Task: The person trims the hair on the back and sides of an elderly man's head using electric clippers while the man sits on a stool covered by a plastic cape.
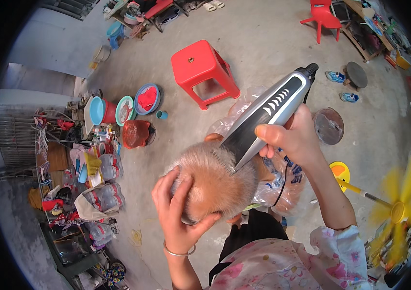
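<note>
A person's head (220,185) with closely cropped hair is directly below me. My left hand (178,214) cups the side of it, fingers spread over the hair and thumb at the lower edge. In my right hand (294,136) is a black and silver electric hair clipper (269,110), gripped around its body. Its toothed blade touches the hair at the head's upper right. A black cord (284,186) hangs near the person's shoulder. Clear plastic sheeting (263,192) with blue print covers the person's shoulders.
Ahead stands a red plastic stool (200,67). A yellow-bladed fan (397,212) is blurred, at the right. Basins (147,98), a red bag (136,134) and packs of bottles (105,195) line the left. A round bin (328,125) and a low stool (356,75) stand at right.
</note>
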